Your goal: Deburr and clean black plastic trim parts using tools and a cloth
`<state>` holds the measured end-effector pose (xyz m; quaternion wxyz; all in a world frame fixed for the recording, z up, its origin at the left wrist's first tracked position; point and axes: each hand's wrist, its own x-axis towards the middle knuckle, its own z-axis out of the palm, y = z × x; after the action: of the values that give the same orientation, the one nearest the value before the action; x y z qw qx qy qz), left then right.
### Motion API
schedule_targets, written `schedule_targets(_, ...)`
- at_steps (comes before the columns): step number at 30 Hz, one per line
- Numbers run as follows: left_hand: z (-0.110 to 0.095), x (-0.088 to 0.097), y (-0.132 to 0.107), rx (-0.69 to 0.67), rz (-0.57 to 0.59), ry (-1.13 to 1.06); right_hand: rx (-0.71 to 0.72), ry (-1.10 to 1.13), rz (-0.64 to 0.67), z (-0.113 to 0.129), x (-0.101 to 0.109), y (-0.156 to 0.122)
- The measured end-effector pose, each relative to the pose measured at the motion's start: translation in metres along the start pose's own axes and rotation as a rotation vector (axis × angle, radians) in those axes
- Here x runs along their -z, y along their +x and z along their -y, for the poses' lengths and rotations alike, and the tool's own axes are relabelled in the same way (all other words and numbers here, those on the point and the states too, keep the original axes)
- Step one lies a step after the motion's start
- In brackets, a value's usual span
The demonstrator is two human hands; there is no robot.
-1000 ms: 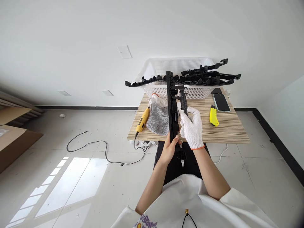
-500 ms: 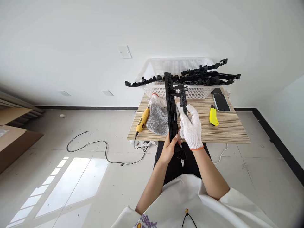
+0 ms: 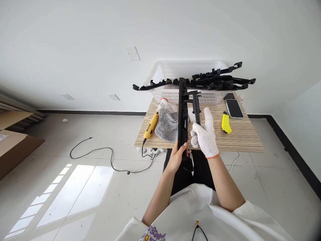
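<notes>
My bare left hand point(image 3: 176, 156) is wrapped round the lower part of a long black plastic strip point(image 3: 183, 117), which stands lengthwise in front of me. In my right hand point(image 3: 206, 137), which wears a white knitted glove, is a black caliper point(image 3: 196, 107). The caliper's jaws point left and reach the strip's right side near its upper end; whether they touch it I cannot tell. The right thumb and lower fingers close on the caliper's lower end, and the index finger points up, away from it.
A white plastic basket point(image 3: 173, 97) holding several black strips point(image 3: 220, 82) stands at the table's back. On the wooden table point(image 3: 233, 143) lie a yellow corded tool point(image 3: 150, 126), a grey cloth point(image 3: 167, 129), a white glove point(image 3: 168, 106), a yellow cutter point(image 3: 226, 124) and a phone point(image 3: 234, 108).
The strip and caliper have shifted slightly right, and the strip is more upright. My right index finger has lifted off the caliper and straightened.
</notes>
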<state>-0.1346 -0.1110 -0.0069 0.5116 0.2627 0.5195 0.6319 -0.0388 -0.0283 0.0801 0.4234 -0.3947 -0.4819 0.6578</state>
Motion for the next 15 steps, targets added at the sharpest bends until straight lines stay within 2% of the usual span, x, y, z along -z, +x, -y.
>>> schedule_targets(4,-0.0028,0.0016,-0.0029,0.020,0.002,0.012,-0.034,0.013,0.050,0.0017,0.0033,0.0003)
schedule_targets(15,-0.0036,0.0047,-0.0039,-0.005,0.002,-0.041,0.002,0.028,-0.067,-0.0036,0.0029,-0.0029)
